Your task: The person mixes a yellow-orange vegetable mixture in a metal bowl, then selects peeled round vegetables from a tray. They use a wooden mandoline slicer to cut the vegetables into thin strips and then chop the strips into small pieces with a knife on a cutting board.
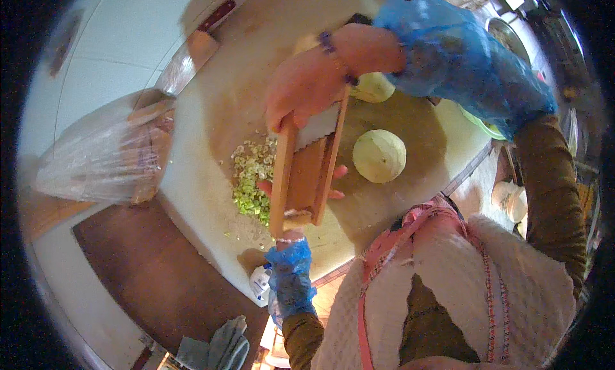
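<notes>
My right hand [307,89] grips the upper end of a wooden mandoline slicer [307,173], which has a metal plate [317,127] with a jagged lower edge. From beneath, my left hand [291,235] supports the slicer's lower part; its fingertips show on both sides of the frame and the rest is mostly hidden. A peeled, pale green round vegetable [379,156] rests on the board just right of the slicer. Another pale round vegetable [372,87] lies partly behind my right wrist. Chopped scallion [252,182] is heaped left of the slicer, partly covered by it.
A cleaver [190,57] with a red-brown handle [218,15] lies at the board's [192,178] far left edge. Beside it sits a clear plastic bag [115,154] with contents. A grey cloth [216,343] lies near the bottom, and a light green bowl rim [485,125] shows at right.
</notes>
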Action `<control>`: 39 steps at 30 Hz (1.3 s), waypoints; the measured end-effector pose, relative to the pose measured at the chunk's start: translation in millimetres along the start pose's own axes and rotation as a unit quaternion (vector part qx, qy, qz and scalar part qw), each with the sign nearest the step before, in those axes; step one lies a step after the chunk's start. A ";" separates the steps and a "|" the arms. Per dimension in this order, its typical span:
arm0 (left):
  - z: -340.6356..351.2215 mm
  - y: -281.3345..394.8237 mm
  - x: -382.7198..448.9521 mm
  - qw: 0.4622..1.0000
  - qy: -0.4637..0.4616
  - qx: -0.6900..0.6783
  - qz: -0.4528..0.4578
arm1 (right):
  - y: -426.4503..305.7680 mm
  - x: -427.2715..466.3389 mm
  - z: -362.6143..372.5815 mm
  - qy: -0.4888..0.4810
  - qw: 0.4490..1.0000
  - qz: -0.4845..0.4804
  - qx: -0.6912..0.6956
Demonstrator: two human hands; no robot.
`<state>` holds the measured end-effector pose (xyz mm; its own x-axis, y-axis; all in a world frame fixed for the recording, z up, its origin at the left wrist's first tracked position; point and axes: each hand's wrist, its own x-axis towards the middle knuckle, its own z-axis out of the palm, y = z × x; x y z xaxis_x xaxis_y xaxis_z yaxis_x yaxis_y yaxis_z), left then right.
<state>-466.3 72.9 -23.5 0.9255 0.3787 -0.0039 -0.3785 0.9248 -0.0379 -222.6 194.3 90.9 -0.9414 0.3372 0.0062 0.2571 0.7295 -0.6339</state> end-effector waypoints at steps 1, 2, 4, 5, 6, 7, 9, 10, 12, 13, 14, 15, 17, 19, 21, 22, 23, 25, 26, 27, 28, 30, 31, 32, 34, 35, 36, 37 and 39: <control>1.7 -3.6 -0.4 0.999 0.024 0.028 0.015 | 5.3 13.7 2.2 -0.054 0.998 -0.001 -0.012; 8.9 -9.7 4.3 0.997 0.046 0.058 0.022 | 10.6 16.6 3.9 -0.049 0.999 0.000 -0.024; 17.4 -13.1 8.9 0.992 0.075 0.091 0.035 | 14.0 13.1 4.5 -0.033 0.998 -0.002 -0.046; 22.5 -12.9 9.3 0.988 0.091 0.117 0.034 | 15.7 6.1 5.4 -0.030 0.998 0.009 -0.046; 28.1 -14.3 4.0 0.983 0.112 0.141 0.040 | 15.6 5.2 7.9 -0.029 0.999 0.012 -0.043; 29.8 -14.1 1.1 0.976 0.132 0.165 0.046 | 14.9 3.2 10.4 -0.029 0.999 0.015 -0.040; 15.9 -5.3 -0.3 0.985 0.087 0.146 0.010 | 23.7 -5.0 19.2 0.026 0.999 0.020 0.016; 11.6 0.2 -0.4 0.976 0.106 0.188 -0.009 | 27.7 -9.8 23.1 0.055 0.998 0.035 -0.006; 6.5 0.8 8.0 0.969 0.127 0.211 -0.012 | 22.4 -24.2 25.6 0.111 0.986 0.080 -0.096; 5.5 -3.6 13.5 0.972 0.132 0.194 0.008 | 17.0 -33.1 26.1 0.136 0.971 0.105 -0.166; 3.0 -7.8 20.4 0.975 0.136 0.176 0.028 | 19.3 -46.7 31.0 0.225 0.954 0.142 -0.139; -1.8 -12.2 35.0 0.980 0.133 0.146 0.038 | 21.9 -71.1 37.4 0.310 0.926 0.185 -0.115; -20.2 -14.5 65.6 0.985 0.133 0.087 0.073 | 17.1 -113.2 66.9 0.404 0.864 0.282 -0.103; -49.2 -6.9 90.6 0.991 0.072 0.058 0.098 | 12.1 -152.8 119.4 0.377 0.830 0.390 -0.127; -60.5 -4.0 105.7 0.988 0.059 0.048 0.133 | 6.9 -158.3 149.9 0.339 0.820 0.444 -0.124; -57.2 -6.2 112.1 0.984 0.074 0.054 0.150 | -0.4 -155.1 153.0 0.343 0.817 0.449 -0.118; -53.4 -8.1 117.6 0.980 0.091 0.059 0.168 | -2.0 -152.5 153.9 0.347 0.813 0.453 -0.112; -45.4 -14.4 125.5 0.978 0.101 0.076 0.166 | -1.7 -153.6 162.0 0.371 0.796 0.460 -0.131; -44.4 -18.9 126.8 0.977 0.107 0.079 0.169 | -5.0 -155.4 166.5 0.376 0.791 0.463 -0.137; -42.2 -20.0 129.7 0.975 0.108 0.084 0.175 | -4.9 -156.9 166.0 0.380 0.787 0.463 -0.148; -39.5 -20.1 131.1 0.969 0.130 0.099 0.185 | -2.8 -156.2 165.3 0.391 0.780 0.467 -0.142; -35.9 -22.2 132.7 0.956 0.174 0.126 0.203 | 0.3 -155.0 164.1 0.409 0.765 0.480 -0.130; -37.7 -24.6 134.9 0.955 0.176 0.120 0.208 | 5.4 -158.7 160.0 0.470 0.743 0.472 -0.065; -41.0 -27.6 138.1 0.954 0.179 0.114 0.212 | 14.5 -163.7 153.4 0.527 0.715 0.460 0.001; -44.0 -27.8 145.1 0.953 0.184 0.098 0.219 | 7.1 -153.8 123.1 0.596 0.676 0.431 0.040; -45.9 -31.4 152.4 0.957 0.183 0.081 0.211 | 0.4 -148.9 103.3 0.589 0.691 0.419 0.015; -47.3 -38.1 155.1 0.960 0.186 0.061 0.199 | -7.5 -143.0 89.2 0.580 0.704 0.411 -0.006; -48.6 -40.2 160.6 0.957 0.182 0.076 0.212 | -9.5 -136.7 80.5 0.572 0.715 0.400 -0.032; -48.2 -39.9 175.1 0.951 0.168 0.107 0.239 | -13.8 -117.5 94.2 0.539 0.719 0.432 -0.076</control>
<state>-288.7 100.6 -70.8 0.5857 0.7569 -0.2901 -0.7164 0.6507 0.2515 -136.1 88.6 26.1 0.2782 0.9098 0.3081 0.7426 -0.0002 -0.6698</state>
